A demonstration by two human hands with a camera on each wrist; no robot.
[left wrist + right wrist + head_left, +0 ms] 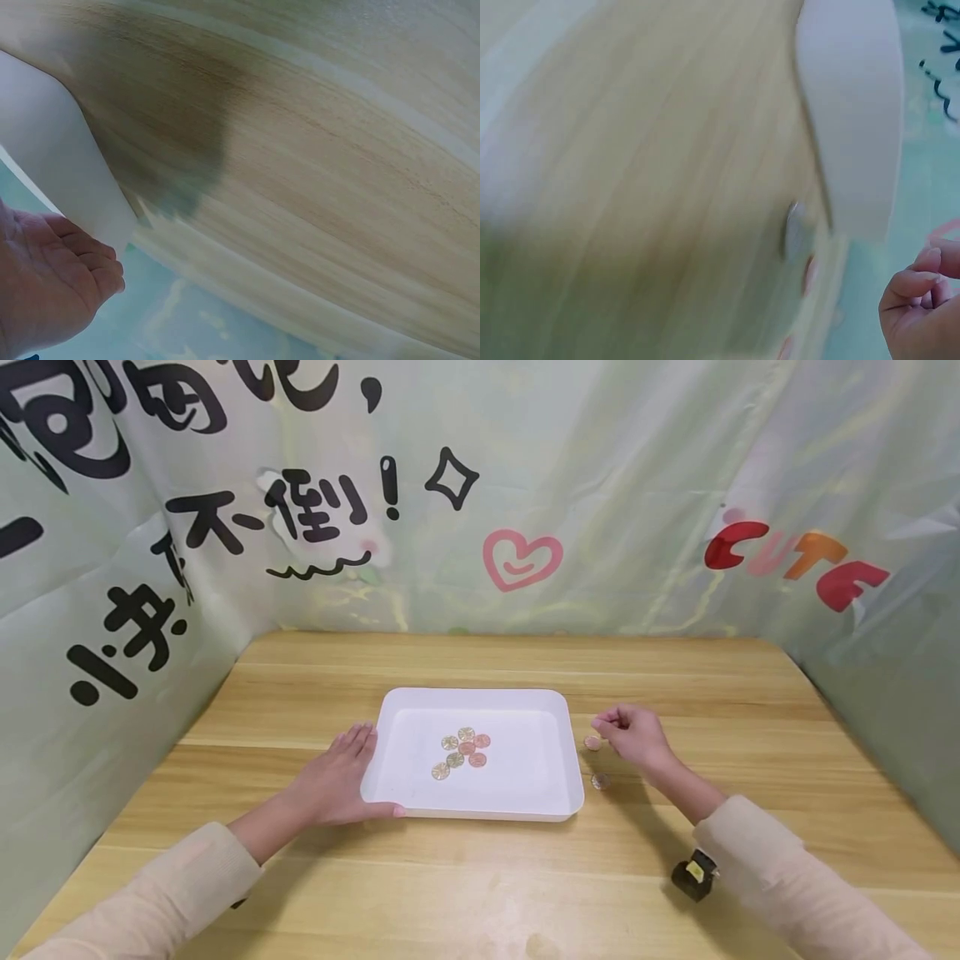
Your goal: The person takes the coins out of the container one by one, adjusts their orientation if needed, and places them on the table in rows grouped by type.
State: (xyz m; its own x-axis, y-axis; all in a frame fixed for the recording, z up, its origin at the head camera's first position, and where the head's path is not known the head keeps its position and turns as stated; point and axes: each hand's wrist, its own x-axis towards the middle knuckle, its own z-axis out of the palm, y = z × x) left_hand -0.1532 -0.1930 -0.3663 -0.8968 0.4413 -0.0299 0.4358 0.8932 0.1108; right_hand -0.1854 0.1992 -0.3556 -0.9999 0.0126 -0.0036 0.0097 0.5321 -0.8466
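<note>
A white rectangular tray (525, 752) lies on the wooden table. On its floor is a cluster of several small round coin-like discs (467, 748), some golden, some coppery pink. My left hand (341, 781) rests against the tray's left side with fingers extended, its thumb at the front edge. Right of the tray, my right hand (633, 737) is above the table, fingers curled and thumb against the index finger; I see nothing between them. Close under its fingertips lies a pinkish disc (592, 742), and nearer me a silvery disc (599, 781). The right wrist view shows another pinkish disc (785, 347) at its bottom edge.
A small black device with a yellow patch (695, 872) is at the right sleeve cuff. Printed fabric (622, 502) with lettering and a heart hangs behind the table (480, 885) and along both sides.
</note>
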